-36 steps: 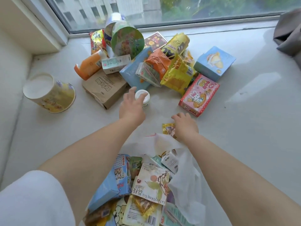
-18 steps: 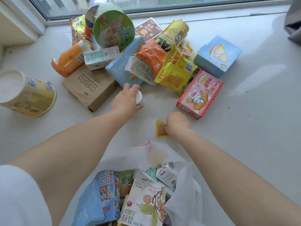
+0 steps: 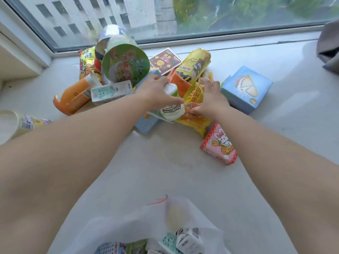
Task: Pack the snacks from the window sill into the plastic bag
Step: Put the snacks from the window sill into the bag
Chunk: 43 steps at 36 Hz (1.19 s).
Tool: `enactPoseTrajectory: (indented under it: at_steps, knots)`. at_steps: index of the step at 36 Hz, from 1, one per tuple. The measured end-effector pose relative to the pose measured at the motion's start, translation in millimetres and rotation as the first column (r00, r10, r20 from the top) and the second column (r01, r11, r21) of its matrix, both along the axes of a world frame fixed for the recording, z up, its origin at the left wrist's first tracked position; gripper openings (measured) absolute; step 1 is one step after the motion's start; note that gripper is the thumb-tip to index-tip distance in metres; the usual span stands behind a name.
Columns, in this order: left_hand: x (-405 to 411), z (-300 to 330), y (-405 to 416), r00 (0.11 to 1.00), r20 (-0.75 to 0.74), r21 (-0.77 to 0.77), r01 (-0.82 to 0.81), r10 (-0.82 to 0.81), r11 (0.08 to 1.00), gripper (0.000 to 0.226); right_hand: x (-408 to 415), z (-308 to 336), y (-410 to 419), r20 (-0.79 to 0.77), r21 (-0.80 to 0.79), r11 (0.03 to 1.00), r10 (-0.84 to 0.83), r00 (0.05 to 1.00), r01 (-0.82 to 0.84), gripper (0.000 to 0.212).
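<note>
Snacks lie heaped on the white window sill (image 3: 183, 162) by the glass. My left hand (image 3: 156, 92) is shut on a white Doublemint gum bottle (image 3: 172, 109), held over the heap beside a blue box (image 3: 145, 123). My right hand (image 3: 209, 99) rests on a yellow snack bag (image 3: 196, 121); its fingers are spread and its thumb touches the bag's lower edge. The white plastic bag (image 3: 143, 224) lies open at the bottom edge, well behind both hands. A small milk carton (image 3: 189, 241) and other packs lie in it.
The heap holds a green noodle cup (image 3: 124, 65), an orange bottle (image 3: 73, 98), a milk carton (image 3: 110, 92), a long yellow pack (image 3: 194, 65), a light blue pastry box (image 3: 245, 88) and a pink rabbit box (image 3: 220, 145). A paper tub (image 3: 16, 121) lies far left, grey cloth (image 3: 330, 48) far right.
Both hands have moved from near the bag forward into the heap. The left hand has lifted the white bottle. The small yellow packet under the right hand is out of sight.
</note>
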<state>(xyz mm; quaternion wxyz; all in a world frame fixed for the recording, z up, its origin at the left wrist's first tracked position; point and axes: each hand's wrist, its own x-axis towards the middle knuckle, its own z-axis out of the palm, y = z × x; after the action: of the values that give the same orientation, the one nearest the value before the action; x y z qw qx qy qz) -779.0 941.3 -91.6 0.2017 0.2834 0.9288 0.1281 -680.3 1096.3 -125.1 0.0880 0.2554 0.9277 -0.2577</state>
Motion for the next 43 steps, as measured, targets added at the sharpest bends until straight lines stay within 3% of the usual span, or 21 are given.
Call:
enactPoseTrajectory:
  at_steps: [2,9,18,23,29,33,36,39,43]
  knots:
    - [-4.9,-8.1,6.9,0.998,0.058,-0.010,0.000,0.001,1.000,0.087,-2.0,-10.7,4.5,0.053,-0.002,0.999,-0.045,0.998,0.045,0.114]
    - [-17.1,-18.8,20.6,0.979,0.202,-0.094,0.029,-0.009,0.995,0.083,-13.1,-22.9,24.2,0.231,0.143,0.985,0.065,0.971,-0.099,0.133]
    - [-26.1,-24.6,26.2,0.974,0.225,-0.134,0.043,-0.012,0.990,0.085,-32.5,-15.4,34.8,0.341,0.148,0.953,0.202,0.918,-0.264,0.135]
    - [-27.7,-29.9,28.6,0.975,0.220,-0.140,0.036,-0.004,0.990,0.084,-30.6,-18.9,35.2,0.297,0.042,0.966,0.230,0.927,-0.254,0.124]
    - [-26.7,-33.5,28.5,0.995,0.094,-0.169,-0.009,0.025,0.986,0.066,-20.2,-16.7,37.7,0.161,-0.095,0.989,0.123,0.979,-0.109,0.107]
    - [-26.7,-31.3,26.6,0.971,0.168,-0.017,-0.168,0.168,0.986,0.060,-26.0,0.0,49.1,0.071,-0.088,0.996,0.019,0.997,-0.013,0.065]
    - [-26.5,-29.9,26.6,0.921,0.244,0.166,-0.349,0.304,0.922,0.066,-39.3,17.5,68.1,0.021,-0.075,0.995,-0.068,0.997,0.069,0.027]
    - [-21.6,-30.5,31.3,0.890,0.207,0.244,-0.448,0.406,0.860,0.074,-56.2,32.1,91.0,-0.067,-0.133,0.968,-0.221,0.973,0.211,0.032]
    - [-19.0,-31.6,37.9,0.850,0.211,0.305,-0.526,0.482,0.794,0.062,-79.0,24.6,101.5,-0.090,-0.159,0.947,-0.296,0.951,0.279,0.030]
